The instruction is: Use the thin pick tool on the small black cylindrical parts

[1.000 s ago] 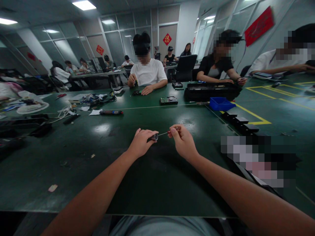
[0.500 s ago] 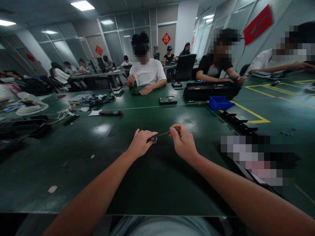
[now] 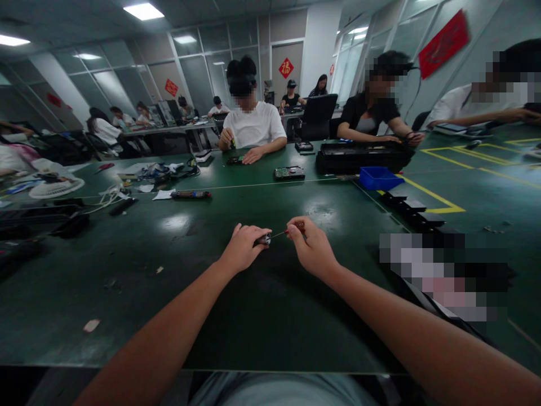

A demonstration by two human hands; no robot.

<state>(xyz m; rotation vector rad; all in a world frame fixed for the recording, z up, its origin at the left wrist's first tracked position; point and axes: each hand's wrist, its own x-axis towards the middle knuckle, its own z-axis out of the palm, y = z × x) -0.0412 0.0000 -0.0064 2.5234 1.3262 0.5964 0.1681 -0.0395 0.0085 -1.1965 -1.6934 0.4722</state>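
Over the green table (image 3: 177,293) my left hand (image 3: 243,248) is closed around a small dark cylindrical part (image 3: 264,240) whose metal end faces right. My right hand (image 3: 311,248) pinches a thin screwdriver (image 3: 291,228) with a reddish handle. Its slim shaft runs left and its tip meets the end of the part. Both hands hover close together just above the table's middle. Most of the part is hidden inside my left fist.
A blue bin (image 3: 378,177), a long black case (image 3: 359,157) and a row of black blocks (image 3: 412,211) lie at the right. A circuit board (image 3: 289,172), a dark pen-like tool (image 3: 191,194), cables and papers (image 3: 156,172) lie further back. Several people sit across the table.
My right hand has moved left toward my left hand, so less of the screwdriver's shaft shows between them. The left hand has barely shifted.
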